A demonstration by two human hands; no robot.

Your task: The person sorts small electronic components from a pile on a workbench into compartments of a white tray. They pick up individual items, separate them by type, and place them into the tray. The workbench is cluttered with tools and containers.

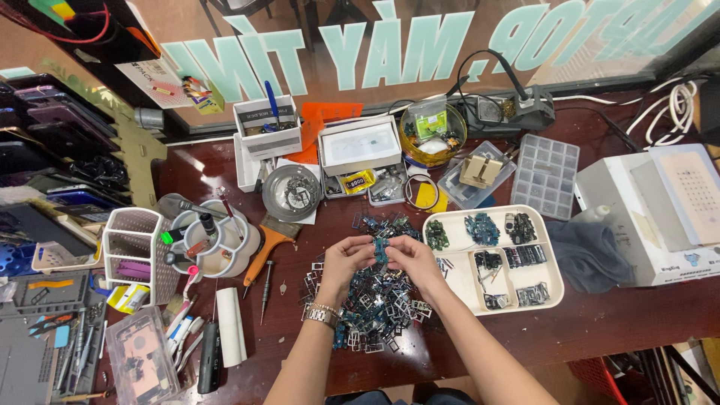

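Up top, big pale-teal sign lettering (420, 45) runs mirrored across the glass. Below it on the desk (600, 322), a white flat box (360, 144) lies open-faced. Just in front, a small yellow packet (358, 181). Left, a white label card (154, 81) with a red patch, possibly a sticker sheet.

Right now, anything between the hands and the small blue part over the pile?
Nothing visible. Left hand and right hand both pinch the small blue part directly, above the pile of metal frames.
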